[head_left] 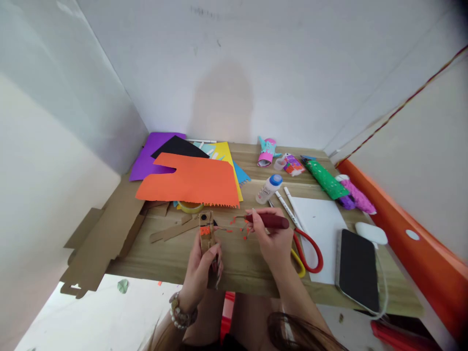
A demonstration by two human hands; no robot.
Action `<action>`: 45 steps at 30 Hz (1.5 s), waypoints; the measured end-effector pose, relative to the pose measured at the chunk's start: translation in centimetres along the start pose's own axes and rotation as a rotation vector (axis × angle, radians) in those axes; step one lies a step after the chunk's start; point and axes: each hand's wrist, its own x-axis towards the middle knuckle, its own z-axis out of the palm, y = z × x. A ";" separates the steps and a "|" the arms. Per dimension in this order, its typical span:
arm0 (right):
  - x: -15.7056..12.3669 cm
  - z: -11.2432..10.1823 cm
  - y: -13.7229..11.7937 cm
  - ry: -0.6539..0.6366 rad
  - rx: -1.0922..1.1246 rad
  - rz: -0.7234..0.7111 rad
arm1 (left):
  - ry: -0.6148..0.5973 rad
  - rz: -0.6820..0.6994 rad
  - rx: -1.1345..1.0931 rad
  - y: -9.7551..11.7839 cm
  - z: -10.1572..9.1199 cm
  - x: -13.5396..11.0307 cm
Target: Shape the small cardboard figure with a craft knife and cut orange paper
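Note:
My left hand (204,263) is closed around a small brown cardboard piece (205,219) with a dark round spot and orange paper stuck on its front. Between the fingers of my right hand (272,239) is an awl-like tool with a dark red handle (272,221). Its thin metal tip points left, toward the cardboard piece, and a gap separates the two. Little orange paper scraps (245,237) lie on the table between my hands. Red-handled scissors (318,253) sit just right of my right hand, their blades partly hidden.
Orange foam sheet (193,178) tops a pile of coloured sheets at back left. Torn cardboard (109,234) overhangs the left table edge. A glue bottle (268,189), white markers (287,207), white paper (323,219) and a phone (357,270) occupy the right. Decorated rolls (325,178) lie behind.

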 end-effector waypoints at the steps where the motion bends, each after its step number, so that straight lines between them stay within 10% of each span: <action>1: 0.1 0.1 0.0 -0.001 -0.011 -0.002 | 0.003 -0.002 0.002 0.0 0.0 0.0; 16: 1.0 -0.9 -1.2 0.120 0.379 -0.029 | 0.016 0.023 -0.018 0.1 0.1 0.1; 23: 1.6 -1.6 -0.9 -0.016 0.688 0.002 | -0.058 -0.012 -0.141 -0.2 -0.4 0.7; 45: 0.3 -0.8 -2.0 0.015 0.673 -0.048 | -0.129 0.111 0.078 -0.5 -1.0 1.1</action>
